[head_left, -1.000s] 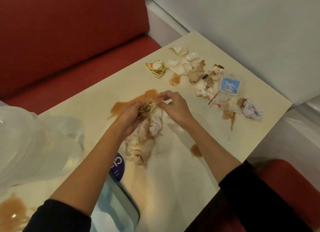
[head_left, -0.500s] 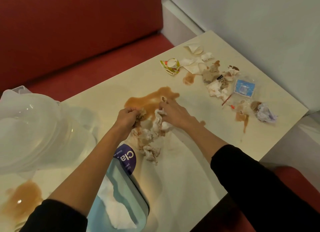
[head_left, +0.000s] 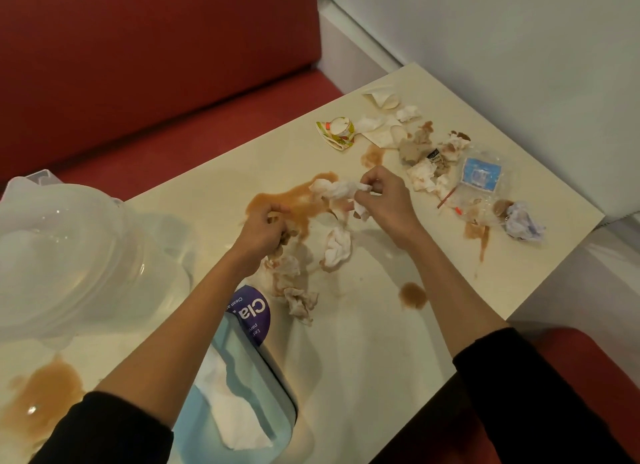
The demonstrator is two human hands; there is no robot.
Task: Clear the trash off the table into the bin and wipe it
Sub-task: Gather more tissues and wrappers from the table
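Your right hand [head_left: 384,200] pinches a white tissue [head_left: 337,189] in a closed grip above the brown spill [head_left: 277,198] mid-surface, likely to blot it. Your left hand [head_left: 263,227] clutches the stained tissue wad [head_left: 290,285] just nearer. The trash pile [head_left: 433,158] sits far right, close to the surface's [head_left: 363,359] edge; the near right is open.

The cream desk [head_left: 363,359] looks smooth and faintly glossy. The tissue [head_left: 337,188] is soft, crumpled paper, stained brown in places. The clear plastic container [head_left: 69,255] shines; the red seat [head_left: 173,134] looks matt.
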